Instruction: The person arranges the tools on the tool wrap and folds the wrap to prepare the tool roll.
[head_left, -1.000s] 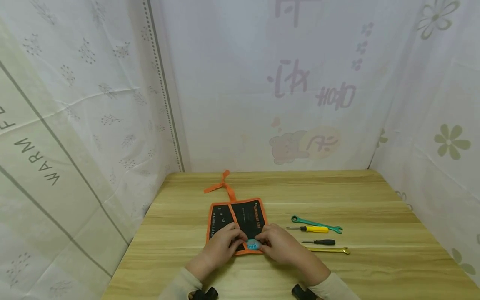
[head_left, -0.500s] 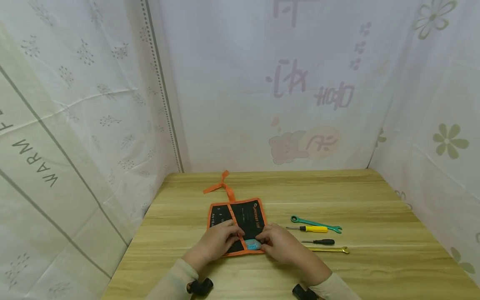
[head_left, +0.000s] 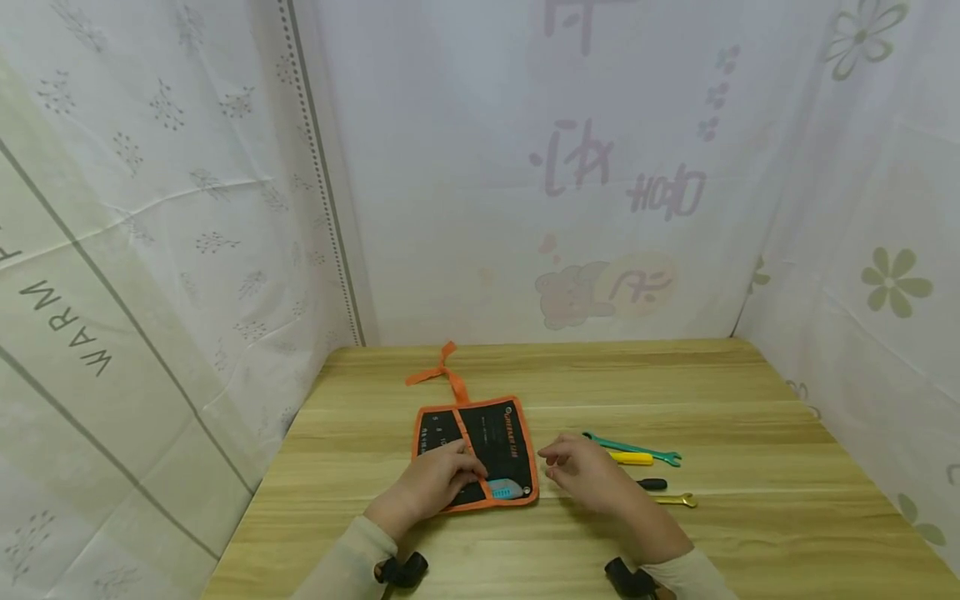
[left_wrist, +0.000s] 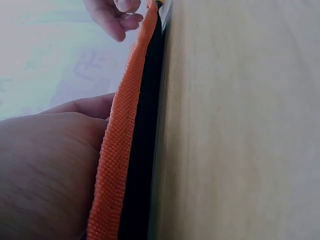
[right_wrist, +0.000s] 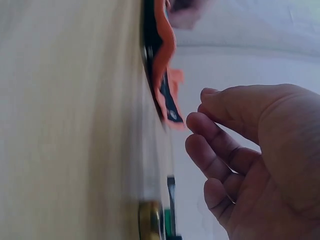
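Note:
A black tool pouch [head_left: 495, 433] with orange trim lies spread on the table. In the head view, my left hand [head_left: 435, 475] is on its lower left part, fingers and thumb pinching at the orange strip of the pocket edge; the left wrist view hides the fingertips behind the orange trim [left_wrist: 122, 135]. A light-blue, ridged object [head_left: 506, 489] lies at the pouch's lower right, partly under that strip; its kind is unclear. My right hand [head_left: 588, 475] is in the air just right of the pouch, fingers loosely bent and holding nothing in the right wrist view.
Right of the pouch lie a green ratchet wrench [head_left: 637, 447], a yellow-handled screwdriver [head_left: 633, 458], a black-handled screwdriver [head_left: 654, 484] and a gold wrench [head_left: 681, 500], partly behind the right hand. An orange tie [head_left: 447, 372] extends from the pouch's far edge. Printed curtains [head_left: 465, 167] surround the table.
My right hand has let go of the light-blue object and moved right, off the pouch. My left hand shifted slightly left from that object to the strip, then stayed.

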